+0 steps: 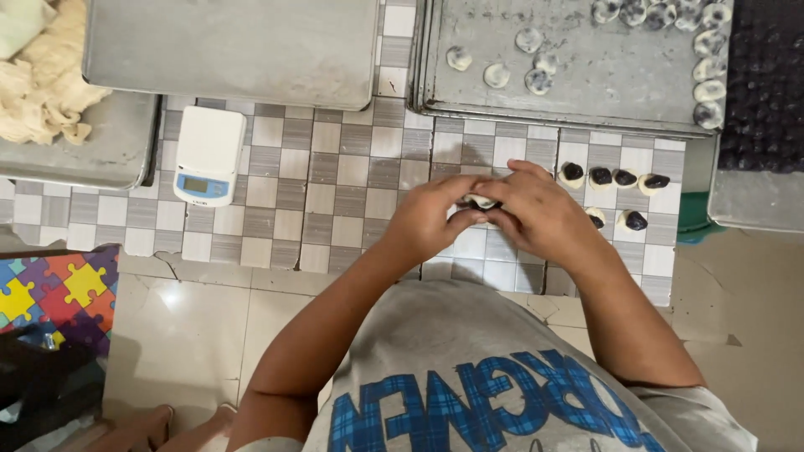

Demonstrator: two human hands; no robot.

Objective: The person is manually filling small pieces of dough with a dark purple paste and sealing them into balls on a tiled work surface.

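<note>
Nearest to us is our grey shirt [502, 377], and just beyond it our two hands meet over the tiled counter [335, 180]. Our left hand [427, 219] and right hand [540, 213] close together around a small pale dough piece [481, 201], which sits between them, only a sliver showing. The fingers [469, 188] of both hands curl in on it from either side, nearly shut; neither hand is nearer, and its long axis is hidden. Just right of our right hand lie several dough pieces topped with dark filling [611, 177]. Farther off, a metal tray [586, 92] carries rounded pieces. To the far left stands a white kitchen scale [208, 155].
</note>
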